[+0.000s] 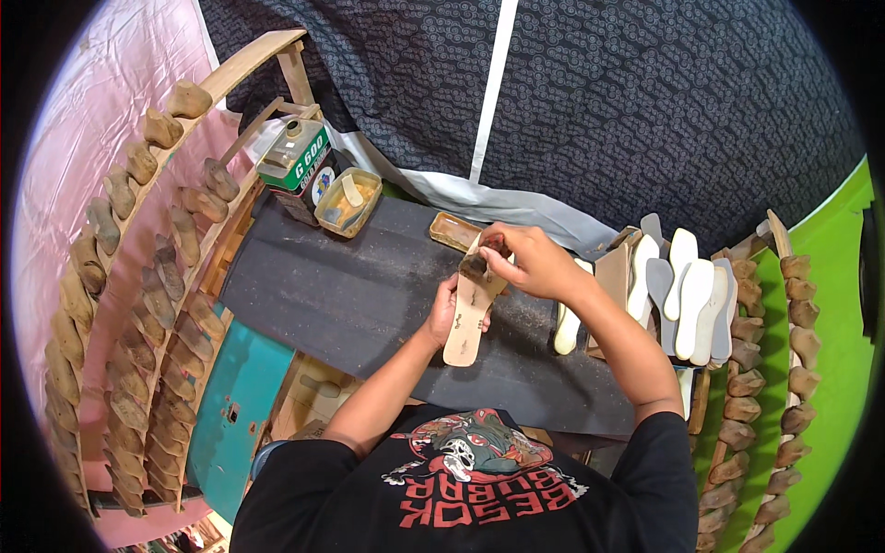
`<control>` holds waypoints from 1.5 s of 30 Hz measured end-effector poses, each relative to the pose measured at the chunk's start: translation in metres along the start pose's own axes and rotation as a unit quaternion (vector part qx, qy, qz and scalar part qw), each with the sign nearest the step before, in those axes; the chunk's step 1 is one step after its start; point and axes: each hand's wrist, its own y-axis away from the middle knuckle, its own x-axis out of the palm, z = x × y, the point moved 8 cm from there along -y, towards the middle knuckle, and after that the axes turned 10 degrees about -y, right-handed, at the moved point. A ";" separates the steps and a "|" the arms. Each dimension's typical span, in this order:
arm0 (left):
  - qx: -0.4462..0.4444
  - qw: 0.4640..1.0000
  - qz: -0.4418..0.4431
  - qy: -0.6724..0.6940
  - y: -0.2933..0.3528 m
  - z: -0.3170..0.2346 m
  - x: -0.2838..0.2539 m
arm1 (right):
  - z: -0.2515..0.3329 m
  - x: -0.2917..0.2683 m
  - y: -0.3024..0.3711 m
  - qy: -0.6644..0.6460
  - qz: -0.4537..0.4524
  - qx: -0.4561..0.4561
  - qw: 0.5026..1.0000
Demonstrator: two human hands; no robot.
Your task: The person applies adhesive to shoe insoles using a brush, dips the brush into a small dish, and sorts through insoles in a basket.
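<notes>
A tan shoe insole [466, 324] with small dark marks is held at a slant over the dark worktable. My left hand [443, 311] grips it around its left edge, fingertips showing at the right edge. Above its upper part, my right hand [524, 256] is closed on a small dark brown piece [474, 267], perhaps a brush or pad. That piece seems to touch the insole; its exact kind is unclear. Just behind my hands sits a shallow brown tray [453, 230]. A pale insole [568, 323] lies on the table to the right.
The dark tabletop [304, 263] carries a metal can [297, 166] and a tub [350, 205] of yellowish paste with a spatula at the back left. White and grey insoles [687, 286] stand bunched at right. Racks of wooden shoe lasts [120, 369] flank both sides. Dark patterned cloth [608, 101] hangs behind.
</notes>
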 end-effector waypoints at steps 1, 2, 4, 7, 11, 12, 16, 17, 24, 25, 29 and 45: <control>0.000 1.000 0.001 0.000 0.000 0.002 0.000 | -0.006 -0.004 0.000 -0.005 -0.015 0.003 1.000; 0.004 1.000 0.008 0.003 0.000 -0.002 0.007 | -0.011 -0.009 -0.001 -0.010 -0.030 0.006 0.999; 0.009 1.000 0.016 0.007 0.001 -0.011 0.019 | -0.015 -0.023 -0.004 0.015 -0.064 0.005 0.998; 0.022 0.999 0.028 -0.010 0.001 -0.021 0.028 | -0.021 -0.039 -0.004 0.033 -0.109 0.008 0.994; 0.028 0.999 0.044 -0.003 0.002 -0.026 0.033 | -0.015 -0.038 -0.003 0.042 -0.111 -0.006 0.993; 0.020 1.000 0.020 0.003 0.001 -0.027 0.033 | -0.010 -0.034 -0.002 0.061 -0.103 -0.025 0.993; 0.006 1.000 0.002 0.029 -0.003 -0.008 0.005 | 0.009 0.000 0.005 -0.006 -0.017 -0.019 1.000; 0.007 1.000 -0.003 0.030 -0.005 -0.007 0.004 | 0.011 0.000 0.007 0.001 -0.020 -0.034 0.999; 0.008 1.000 0.023 0.012 -0.007 -0.023 0.031 | -0.025 -0.040 0.005 0.040 -0.131 0.000 0.991; 0.010 1.000 0.017 0.015 -0.006 -0.025 0.032 | -0.022 -0.043 0.005 0.054 -0.142 -0.007 0.988; 0.002 0.999 0.033 0.012 -0.010 -0.008 0.014 | -0.011 -0.027 0.006 0.123 -0.099 -0.019 0.987; 0.031 0.997 0.067 0.029 -0.003 -0.018 0.039 | -0.037 -0.050 0.011 0.005 -0.136 0.023 0.990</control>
